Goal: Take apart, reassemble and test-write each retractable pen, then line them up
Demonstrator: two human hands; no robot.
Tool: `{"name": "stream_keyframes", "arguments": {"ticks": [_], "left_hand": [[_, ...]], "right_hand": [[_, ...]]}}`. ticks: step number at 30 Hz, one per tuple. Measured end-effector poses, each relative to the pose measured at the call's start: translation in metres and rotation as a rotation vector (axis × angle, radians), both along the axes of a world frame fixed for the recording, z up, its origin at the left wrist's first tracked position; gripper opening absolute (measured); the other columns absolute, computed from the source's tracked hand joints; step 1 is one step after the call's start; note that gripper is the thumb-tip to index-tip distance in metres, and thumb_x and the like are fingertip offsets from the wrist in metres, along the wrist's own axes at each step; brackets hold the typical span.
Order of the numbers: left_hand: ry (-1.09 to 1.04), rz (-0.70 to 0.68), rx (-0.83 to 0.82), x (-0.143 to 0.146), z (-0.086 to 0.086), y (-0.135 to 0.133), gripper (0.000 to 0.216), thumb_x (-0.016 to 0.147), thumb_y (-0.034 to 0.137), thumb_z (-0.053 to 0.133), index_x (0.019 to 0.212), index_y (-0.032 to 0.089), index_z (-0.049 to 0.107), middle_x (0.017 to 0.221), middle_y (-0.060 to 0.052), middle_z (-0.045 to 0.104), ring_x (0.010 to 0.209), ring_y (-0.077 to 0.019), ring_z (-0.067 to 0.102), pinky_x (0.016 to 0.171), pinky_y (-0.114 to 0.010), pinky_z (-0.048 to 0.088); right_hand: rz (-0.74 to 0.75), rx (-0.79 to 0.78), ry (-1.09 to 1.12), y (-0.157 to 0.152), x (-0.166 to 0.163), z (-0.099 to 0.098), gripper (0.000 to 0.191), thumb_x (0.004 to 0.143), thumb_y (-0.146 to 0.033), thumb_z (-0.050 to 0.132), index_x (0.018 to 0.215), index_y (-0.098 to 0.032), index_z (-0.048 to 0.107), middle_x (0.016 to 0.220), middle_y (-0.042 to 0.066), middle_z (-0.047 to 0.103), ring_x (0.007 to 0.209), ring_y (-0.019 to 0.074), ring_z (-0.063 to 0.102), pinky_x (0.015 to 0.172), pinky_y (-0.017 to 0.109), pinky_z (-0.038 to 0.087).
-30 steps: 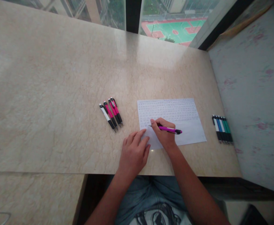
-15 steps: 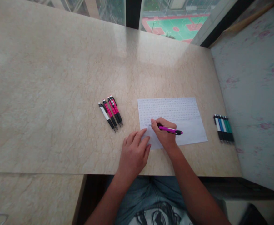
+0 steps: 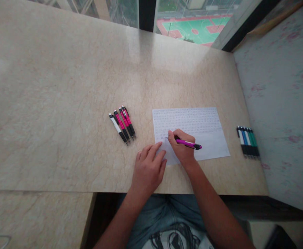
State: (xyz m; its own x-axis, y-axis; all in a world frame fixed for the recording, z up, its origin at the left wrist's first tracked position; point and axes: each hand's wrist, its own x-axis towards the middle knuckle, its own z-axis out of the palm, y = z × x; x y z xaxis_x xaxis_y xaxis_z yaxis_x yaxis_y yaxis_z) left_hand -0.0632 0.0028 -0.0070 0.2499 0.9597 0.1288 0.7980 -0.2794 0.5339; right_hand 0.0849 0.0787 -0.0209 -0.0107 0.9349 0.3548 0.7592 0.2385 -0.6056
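A white sheet of paper [image 3: 192, 124] covered in handwritten lines lies on the beige marble table [image 3: 63, 97]. My right hand [image 3: 181, 148] is closed around a magenta pen [image 3: 189, 143], its tip touching the paper's left side. My left hand [image 3: 148, 169] lies flat with fingers stretched out, pressing the paper's lower left corner.
Several pink and white pens [image 3: 122, 124] lie together left of the paper. Several blue and green pens [image 3: 247, 141] lie near the table's right edge. A window [image 3: 187, 20] runs along the far side. A floral wall [image 3: 283, 103] stands to the right.
My right hand and the pen tip have shifted very slightly rightward along the line. My left hand has stayed put.
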Motion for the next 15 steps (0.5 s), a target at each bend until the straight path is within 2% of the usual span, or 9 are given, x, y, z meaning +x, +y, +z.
{"name": "stream_keyframes", "arguments": {"ticks": [4,9,12,15], "left_hand": [[-0.007,0.002,0.004,0.000,0.000,0.000,0.024,0.090,0.024,0.057,0.112,0.021,0.067,0.134,-0.011,0.061,0.118,-0.0298,0.052,0.096,-0.048,0.045],[-0.016,0.001,-0.006,0.000,0.000,0.000,0.024,0.090,0.023,0.057,0.112,0.021,0.067,0.135,-0.010,0.060,0.120,-0.0301,0.051,0.097,-0.049,0.044],[-0.023,0.004,-0.001,0.000,-0.001,0.000,0.024,0.089,0.022,0.058,0.112,0.021,0.067,0.135,-0.011,0.061,0.119,-0.0302,0.052,0.097,-0.049,0.044],[-0.016,0.003,-0.003,0.000,-0.001,0.000,0.024,0.090,0.022,0.057,0.112,0.021,0.066,0.135,-0.010,0.060,0.119,-0.0301,0.051,0.099,-0.049,0.043]], "right_hand": [[0.022,-0.046,0.069,0.000,0.002,0.001,0.041,0.091,-0.035,0.055,0.054,-0.019,0.052,0.049,-0.004,0.050,0.045,0.0088,0.042,0.049,0.024,0.033],[-0.046,-0.189,0.390,-0.001,0.010,0.004,0.037,0.088,-0.045,0.061,0.062,-0.019,0.058,0.052,-0.004,0.052,0.049,0.0106,0.046,0.050,0.025,0.037],[-0.065,-0.227,0.611,0.000,0.016,0.002,0.037,0.089,-0.049,0.060,0.068,-0.019,0.060,0.053,-0.004,0.051,0.049,0.0110,0.045,0.049,0.025,0.036],[-0.044,-0.247,0.761,0.002,0.021,0.001,0.036,0.090,-0.051,0.057,0.076,-0.019,0.065,0.059,-0.001,0.055,0.054,0.0124,0.049,0.052,0.026,0.039]]}}
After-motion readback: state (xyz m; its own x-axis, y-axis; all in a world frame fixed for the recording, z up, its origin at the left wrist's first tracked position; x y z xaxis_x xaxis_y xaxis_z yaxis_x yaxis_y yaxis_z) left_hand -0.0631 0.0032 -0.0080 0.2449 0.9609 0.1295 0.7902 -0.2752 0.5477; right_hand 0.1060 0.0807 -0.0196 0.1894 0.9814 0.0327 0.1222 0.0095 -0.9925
